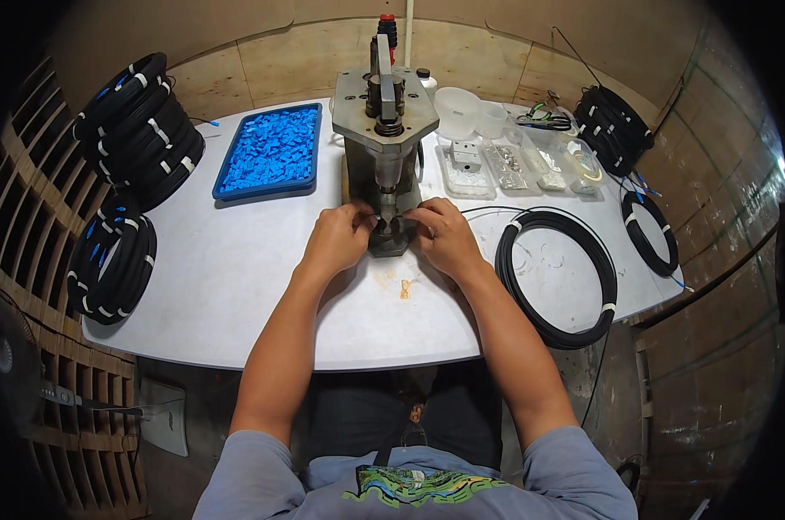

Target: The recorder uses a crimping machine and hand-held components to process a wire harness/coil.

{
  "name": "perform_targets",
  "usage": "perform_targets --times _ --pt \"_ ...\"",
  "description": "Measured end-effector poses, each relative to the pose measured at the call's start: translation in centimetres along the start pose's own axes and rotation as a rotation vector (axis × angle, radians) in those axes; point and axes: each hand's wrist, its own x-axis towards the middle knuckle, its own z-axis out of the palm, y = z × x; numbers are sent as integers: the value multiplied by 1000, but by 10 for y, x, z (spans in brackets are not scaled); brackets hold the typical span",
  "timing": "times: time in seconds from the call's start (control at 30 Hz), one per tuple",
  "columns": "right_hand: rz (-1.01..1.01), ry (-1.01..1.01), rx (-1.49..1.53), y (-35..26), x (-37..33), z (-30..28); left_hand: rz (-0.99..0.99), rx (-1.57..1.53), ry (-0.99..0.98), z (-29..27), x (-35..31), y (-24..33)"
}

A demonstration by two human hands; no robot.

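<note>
Both my hands meet at the foot of a grey metal hand press [386, 143], one on each side of its ram. My left hand [339, 236] has its fingertips pinched together at the left of the die; what they hold is too small or hidden. My right hand [447, 232] is closed at the right of the die, its fingers bent around the end of a black cable [489, 209]. That cable runs back to a large black cable coil [608, 277] lying on the table at my right, tied with white bands.
A dark blue tray [267, 193] of small blue pieces lies left of the press. Bundled black coils [145, 134] stack at the far left, with another bundle [113, 260] nearer. Clear boxes of small parts [509, 169] and more coils [613, 130] stand at the right on the white table [392, 338].
</note>
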Motion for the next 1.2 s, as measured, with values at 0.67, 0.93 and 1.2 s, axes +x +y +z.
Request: perform_targets --times 0.67,0.93,1.2 --pt "-24 28 7 -3 2 0 19 -12 9 2 1 -3" --pt "-35 24 2 -3 3 0 43 -2 14 3 2 -8" --pt "-11 10 4 -2 2 1 48 1 19 3 2 -8"
